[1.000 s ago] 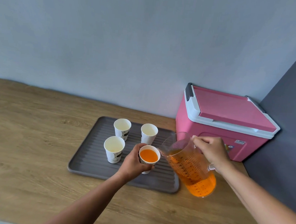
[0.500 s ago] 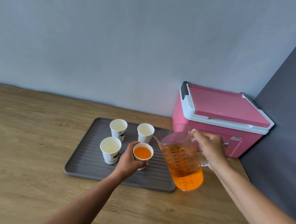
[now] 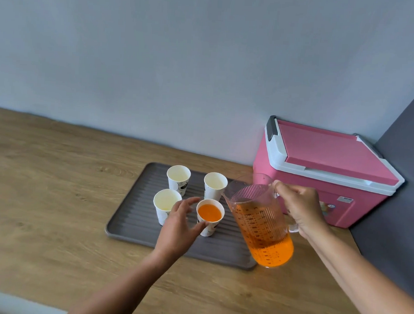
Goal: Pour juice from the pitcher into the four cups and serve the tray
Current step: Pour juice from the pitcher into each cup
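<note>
A grey ribbed tray (image 3: 135,215) lies on the wooden counter with four white paper cups standing on it. The front right cup (image 3: 209,215) holds orange juice. The front left cup (image 3: 165,204), back left cup (image 3: 178,179) and back right cup (image 3: 215,185) look empty. My left hand (image 3: 181,224) hovers with spread fingers beside the filled cup, its thumb near the cup's wall. My right hand (image 3: 299,207) grips the handle of a clear ribbed pitcher (image 3: 262,224), held nearly upright just right of the tray, with orange juice in its lower part.
A pink cooler box (image 3: 325,172) with a white-rimmed lid stands in the corner behind the pitcher. A grey wall rises at the back and a darker wall closes the right side. Bare wooden counter (image 3: 44,184) stretches to the left of the tray.
The filled cup went down onto the tray and my left hand opened and let go of it. The pitcher swung from tilted back to nearly upright.
</note>
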Available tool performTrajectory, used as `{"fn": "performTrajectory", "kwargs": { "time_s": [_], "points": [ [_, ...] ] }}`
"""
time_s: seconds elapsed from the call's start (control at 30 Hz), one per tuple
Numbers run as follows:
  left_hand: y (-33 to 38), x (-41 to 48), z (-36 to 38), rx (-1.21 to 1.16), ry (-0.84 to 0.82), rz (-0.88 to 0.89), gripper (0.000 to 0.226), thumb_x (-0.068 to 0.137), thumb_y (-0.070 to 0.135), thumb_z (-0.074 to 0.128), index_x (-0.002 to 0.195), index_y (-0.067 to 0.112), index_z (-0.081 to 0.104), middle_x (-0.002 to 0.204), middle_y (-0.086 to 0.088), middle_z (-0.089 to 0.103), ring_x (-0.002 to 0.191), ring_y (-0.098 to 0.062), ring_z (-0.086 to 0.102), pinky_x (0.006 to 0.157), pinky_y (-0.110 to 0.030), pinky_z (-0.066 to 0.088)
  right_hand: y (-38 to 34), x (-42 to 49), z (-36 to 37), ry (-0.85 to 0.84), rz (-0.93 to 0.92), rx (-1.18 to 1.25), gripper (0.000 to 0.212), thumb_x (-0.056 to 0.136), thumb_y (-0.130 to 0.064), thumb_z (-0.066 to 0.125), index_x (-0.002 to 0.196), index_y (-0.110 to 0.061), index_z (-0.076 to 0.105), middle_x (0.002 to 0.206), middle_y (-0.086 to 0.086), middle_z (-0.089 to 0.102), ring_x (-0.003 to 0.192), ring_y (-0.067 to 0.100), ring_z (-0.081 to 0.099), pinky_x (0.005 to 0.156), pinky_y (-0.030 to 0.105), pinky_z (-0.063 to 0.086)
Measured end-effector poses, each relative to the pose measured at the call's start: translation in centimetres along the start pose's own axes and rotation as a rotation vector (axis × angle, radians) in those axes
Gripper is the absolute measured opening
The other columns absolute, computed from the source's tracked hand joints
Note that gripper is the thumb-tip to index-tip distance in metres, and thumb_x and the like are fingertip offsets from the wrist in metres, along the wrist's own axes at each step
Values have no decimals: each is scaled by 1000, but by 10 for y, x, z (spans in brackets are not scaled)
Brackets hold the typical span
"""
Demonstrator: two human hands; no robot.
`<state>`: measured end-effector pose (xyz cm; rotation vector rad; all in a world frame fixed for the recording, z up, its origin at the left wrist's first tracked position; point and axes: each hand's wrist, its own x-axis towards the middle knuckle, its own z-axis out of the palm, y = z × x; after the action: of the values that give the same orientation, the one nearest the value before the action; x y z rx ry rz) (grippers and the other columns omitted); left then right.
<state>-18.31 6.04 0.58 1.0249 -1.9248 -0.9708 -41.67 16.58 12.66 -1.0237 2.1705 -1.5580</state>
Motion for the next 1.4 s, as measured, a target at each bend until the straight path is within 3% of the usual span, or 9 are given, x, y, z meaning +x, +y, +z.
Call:
{"fn": "performTrajectory", "kwargs": {
  "time_s": [0.1, 0.23, 0.43, 0.6, 0.7, 0.9, 1.03, 1.23, 1.4],
  "points": [
    [4, -2, -22, 125, 163, 79, 55, 75, 32, 81, 123, 38, 54, 121, 15, 49, 105, -6, 56, 77, -28, 54, -1, 2, 4, -10, 5, 6, 45, 87, -24, 68, 79, 20, 63, 41, -3, 32, 34, 6, 26, 54, 28, 29],
    [-15, 10, -40, 283, 317, 6, 88, 62, 36, 88, 139, 25, 45, 133, -5, 45, 120, -22, 39, 98, -38, 40, -3, 3, 11, -41, -17, 19, 49, 86, -26, 70, 74, 20, 61, 53, 10, 36, 49, 18, 34, 57, 32, 31],
    [-47, 26, -42, 51, 100, -320, 124, 54, 39, 93, 152, 23, 19, 152, -7, 33, 141, -22, 28, 114, -37, 26, -4, 5, 22, -93, -49, 15, 50, 85, -27, 70, 74, 20, 58, 56, 12, 40, 51, 22, 38, 53, 28, 34],
    [-61, 30, -35, -161, 61, -418, 95, 57, 22, 93, 134, 29, 38, 123, 11, 56, 119, -14, 54, 89, -22, 40, -9, 7, 28, -104, -58, 11, 46, 86, -22, 70, 51, 1, 50, 44, 3, 28, 39, 14, 26, 52, 24, 26],
    [-61, 28, -35, -160, 73, -405, 78, 59, 23, 91, 119, 36, 43, 110, 17, 61, 110, -12, 60, 83, -25, 44, -10, 9, 28, -124, -77, -1, 53, 87, -22, 70, 57, 15, 46, 41, -2, 24, 37, 11, 23, 48, 21, 23],
    [-33, 22, -45, -248, 64, -284, 73, 56, 33, 88, 115, 42, 47, 113, 12, 65, 106, -6, 63, 93, -34, 52, -29, 17, 27, -182, -122, -35, 57, 85, -34, 70, 62, 15, 54, 50, 15, 38, 45, 23, 39, 55, 31, 36],
    [-8, 19, -53, -270, 26, -208, 79, 57, 34, 86, 125, 40, 47, 115, 15, 65, 107, -7, 63, 95, -36, 52, -48, 20, 25, -189, -156, -92, 52, 87, -29, 70, 51, 6, 55, 39, 5, 30, 38, 17, 32, 55, 27, 32],
    [17, 14, -56, -222, -6, -164, 73, 67, 20, 87, 123, 40, 45, 114, 20, 61, 101, 12, 56, 78, -4, 42, -70, 16, 26, -227, -195, -159, 34, 92, -23, 67, 77, 7, 76, 27, -11, 35, 30, 4, 35, 60, 24, 40],
    [20, 12, -52, -230, -18, -172, 71, 66, 18, 88, 114, 48, 46, 113, 19, 63, 101, 12, 57, 78, -5, 43, -75, 16, 28, -314, -236, -203, 35, 92, -25, 68, 66, -3, 75, 29, -13, 43, 32, 1, 46, 61, 27, 40]
  ]
}}
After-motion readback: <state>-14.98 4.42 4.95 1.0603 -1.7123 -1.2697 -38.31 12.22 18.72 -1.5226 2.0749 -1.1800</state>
